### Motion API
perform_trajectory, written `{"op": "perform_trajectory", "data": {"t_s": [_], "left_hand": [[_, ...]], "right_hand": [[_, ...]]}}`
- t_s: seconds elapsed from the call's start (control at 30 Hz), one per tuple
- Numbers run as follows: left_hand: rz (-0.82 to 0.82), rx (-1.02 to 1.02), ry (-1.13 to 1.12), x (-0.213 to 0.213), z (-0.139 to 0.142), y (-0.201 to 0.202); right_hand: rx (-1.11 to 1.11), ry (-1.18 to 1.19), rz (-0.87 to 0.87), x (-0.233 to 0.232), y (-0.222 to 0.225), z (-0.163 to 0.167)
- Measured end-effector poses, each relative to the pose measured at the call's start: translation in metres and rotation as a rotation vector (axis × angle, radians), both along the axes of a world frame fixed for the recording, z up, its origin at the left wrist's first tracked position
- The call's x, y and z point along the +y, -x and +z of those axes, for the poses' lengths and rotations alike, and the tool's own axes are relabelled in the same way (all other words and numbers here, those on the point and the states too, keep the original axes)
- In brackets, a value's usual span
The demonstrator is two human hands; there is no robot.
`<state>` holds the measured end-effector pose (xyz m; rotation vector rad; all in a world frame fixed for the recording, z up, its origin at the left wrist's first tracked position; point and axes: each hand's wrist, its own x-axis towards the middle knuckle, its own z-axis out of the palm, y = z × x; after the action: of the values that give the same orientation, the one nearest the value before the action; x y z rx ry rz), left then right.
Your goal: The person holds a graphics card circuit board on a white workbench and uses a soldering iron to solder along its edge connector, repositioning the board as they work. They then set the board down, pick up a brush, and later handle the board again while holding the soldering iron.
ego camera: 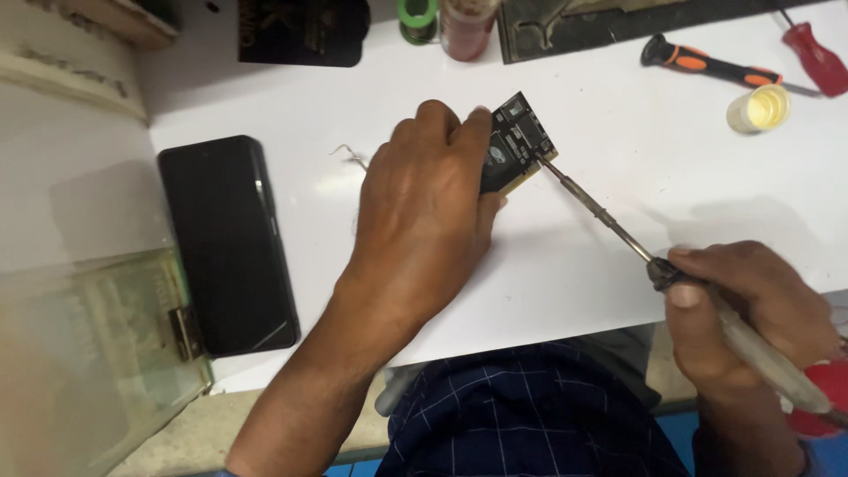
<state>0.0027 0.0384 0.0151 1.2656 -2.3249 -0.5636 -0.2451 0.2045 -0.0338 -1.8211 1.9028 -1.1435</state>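
Note:
My left hand (424, 212) holds a small dark circuit board (517, 141) tilted up off the white table (618, 159), fingers wrapped over its left side. My right hand (751, 309) grips a soldering iron (671, 274) by its handle. The iron's thin metal tip touches the lower right edge of the board, near a yellowish strip. My palm hides the board's left part.
A black phone (228, 243) lies flat at the left. A small round tin of yellowish paste (758, 109), an orange-and-black screwdriver (707, 64) and a red-handled tool (817, 57) lie at the back right. A solder spool (417, 18) and a dark mat (618, 22) sit at the back.

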Motion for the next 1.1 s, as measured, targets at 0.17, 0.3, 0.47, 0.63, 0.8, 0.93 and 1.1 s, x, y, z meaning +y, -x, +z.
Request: {"op": "perform_trajectory", "data": {"t_s": [0.17,0.3,0.47,0.63,0.8,0.93,1.1], "left_hand": [[0.003,0.012,0.011,0.001,-0.003,-0.003],[0.029,0.001,-0.008,0.003,-0.001,-0.004],[0.027,0.022,0.013,0.002,0.002,-0.002],[0.044,-0.023,-0.041,0.000,0.002,0.002],[0.052,-0.014,-0.051,0.001,0.002,0.002],[0.051,-0.011,-0.041,0.001,-0.001,0.001],[0.050,-0.006,0.000,0.002,-0.003,0.001]], "right_hand": [[0.045,-0.028,0.009,-0.003,0.012,-0.004],[0.020,-0.061,0.069,0.003,0.016,-0.003],[0.016,-0.131,0.075,0.007,0.022,-0.001],[0.031,-0.146,0.083,0.004,0.021,-0.001],[0.005,-0.129,0.091,0.001,0.013,0.006],[0.106,-0.179,0.092,-0.001,0.011,0.011],[0.079,-0.146,0.068,-0.001,0.012,0.008]]}}
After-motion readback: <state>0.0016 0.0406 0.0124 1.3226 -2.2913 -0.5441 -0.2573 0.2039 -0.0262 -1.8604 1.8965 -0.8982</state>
